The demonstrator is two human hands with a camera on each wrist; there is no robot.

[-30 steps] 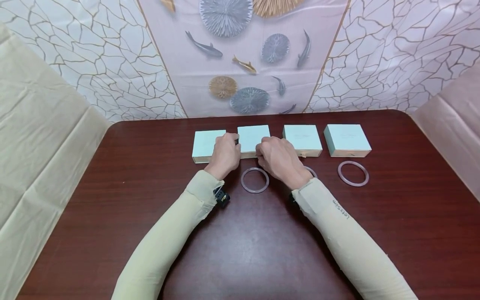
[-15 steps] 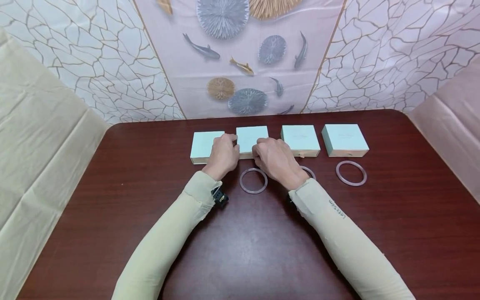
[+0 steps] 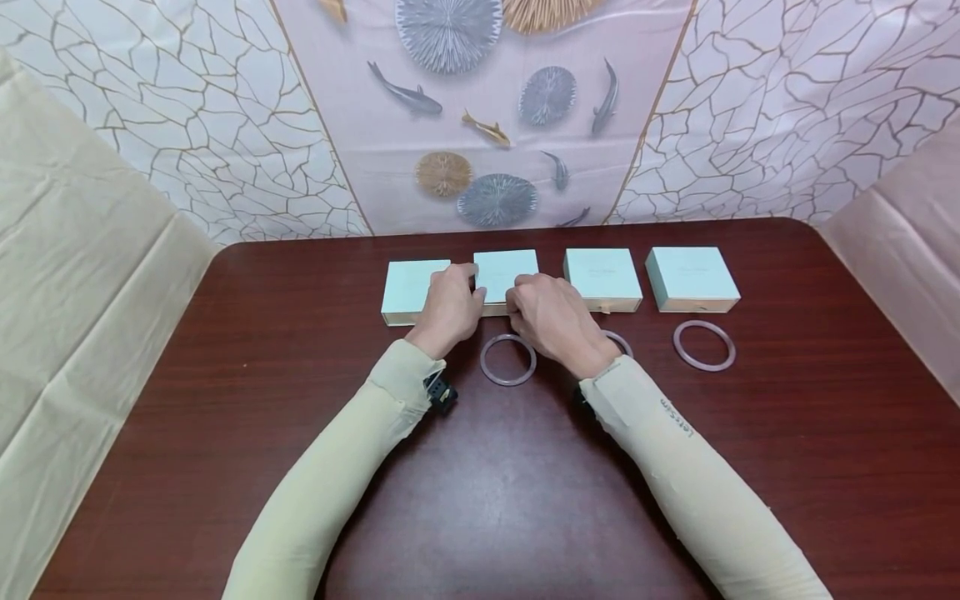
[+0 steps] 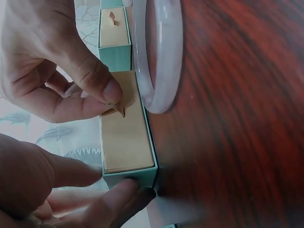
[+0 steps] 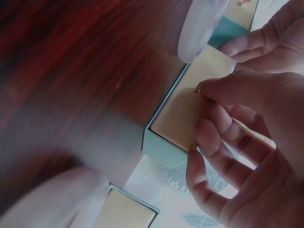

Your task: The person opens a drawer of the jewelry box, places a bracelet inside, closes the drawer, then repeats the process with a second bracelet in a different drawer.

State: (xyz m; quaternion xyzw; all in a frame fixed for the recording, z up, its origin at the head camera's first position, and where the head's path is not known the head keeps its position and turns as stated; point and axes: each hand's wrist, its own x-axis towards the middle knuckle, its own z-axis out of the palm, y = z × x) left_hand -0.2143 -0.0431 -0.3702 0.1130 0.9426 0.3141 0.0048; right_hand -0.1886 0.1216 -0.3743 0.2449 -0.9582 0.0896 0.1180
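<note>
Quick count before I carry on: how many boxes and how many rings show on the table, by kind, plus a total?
Boxes: 4
Rings: 3 (one partly hidden by the right hand)
Total: 7 in view

The left arm [image 3: 330,479] and right arm [image 3: 697,479] reach forward. The left hand [image 3: 448,302] has thumb [image 3: 478,297] and index finger [image 3: 467,270] apart. The right hand [image 3: 553,322] pinches, its fingers [image 5: 207,137] bent.
</note>
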